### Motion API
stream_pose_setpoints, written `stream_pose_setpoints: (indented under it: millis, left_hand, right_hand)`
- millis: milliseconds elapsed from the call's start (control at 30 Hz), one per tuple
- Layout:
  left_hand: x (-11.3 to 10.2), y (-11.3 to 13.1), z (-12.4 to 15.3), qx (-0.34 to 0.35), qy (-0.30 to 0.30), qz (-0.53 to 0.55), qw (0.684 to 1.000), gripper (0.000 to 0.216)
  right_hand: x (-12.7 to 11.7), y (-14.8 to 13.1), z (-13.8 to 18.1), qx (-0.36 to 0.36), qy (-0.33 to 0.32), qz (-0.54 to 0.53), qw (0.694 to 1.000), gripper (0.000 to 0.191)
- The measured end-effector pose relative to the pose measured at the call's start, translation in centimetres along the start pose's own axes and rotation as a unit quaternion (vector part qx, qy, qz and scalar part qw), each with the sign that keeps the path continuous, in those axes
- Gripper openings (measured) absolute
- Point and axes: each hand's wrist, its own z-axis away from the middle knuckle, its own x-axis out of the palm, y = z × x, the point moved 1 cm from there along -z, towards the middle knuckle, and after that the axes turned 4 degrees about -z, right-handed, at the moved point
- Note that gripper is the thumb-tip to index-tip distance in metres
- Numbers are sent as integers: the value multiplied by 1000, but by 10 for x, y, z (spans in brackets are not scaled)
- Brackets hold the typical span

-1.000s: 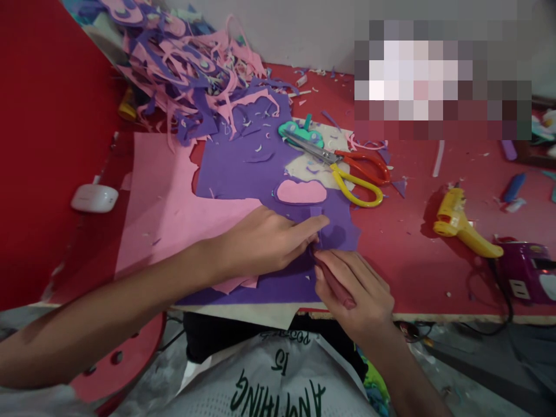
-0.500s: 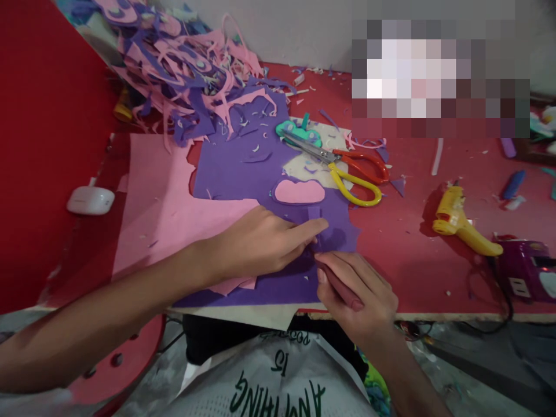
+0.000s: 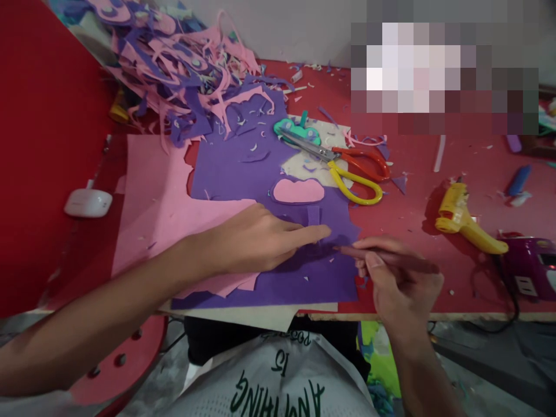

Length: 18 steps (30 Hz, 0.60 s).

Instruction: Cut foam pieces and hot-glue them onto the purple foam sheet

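My left hand [image 3: 260, 237] lies on the purple foam sheet [image 3: 269, 288], index finger stretched out and the other fingers partly hidden beneath. Its fingertips rest at the lower end of a small purple foam strip [image 3: 313, 215]. My right hand [image 3: 399, 278] grips a slim maroon pen-like tool [image 3: 382, 255]. The tool's pointed tip faces left over the sheet, apart from my left fingertips; whether it is a blade or a pencil point I cannot make out. Just above the strip sits a pink cloud-shaped piece [image 3: 299, 190] on a purple backing.
Scissors [image 3: 334, 156] with red and yellow handles lie across a teal foam piece [image 3: 289, 128]. A pink foam sheet [image 3: 147, 197] spreads at left beside a white case [image 3: 88, 202]. Scraps [image 3: 186, 63] heap at the back. A yellow glue gun [image 3: 467, 220] is at right.
My right hand has moved right with the maroon tool, away from my left fingers, and the tool now lies flatter, its tip pointing left. My left hand has stayed nearly still.
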Motion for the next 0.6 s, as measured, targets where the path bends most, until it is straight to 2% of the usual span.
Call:
stream_pose_setpoints:
  millis: [100,233,333,600]
  left_hand:
    - [-4,-2,0,4,-28,9,1000,58]
    - [-3,-3,-1,22,-50,26,998,55]
    - [1,-3,-1,35,-35,37,998,56]
    - [5,-3,-1,39,-10,51,998,53]
  right_hand:
    - [-3,1,-4,6,-57,-1,998,11]
    - [0,-4,-7,-54,-124,34,990,13]
    - [2,-7,-9,-82,-147,58,984,14]
    - [5,-6,-8,-85,-164,64,981,14]
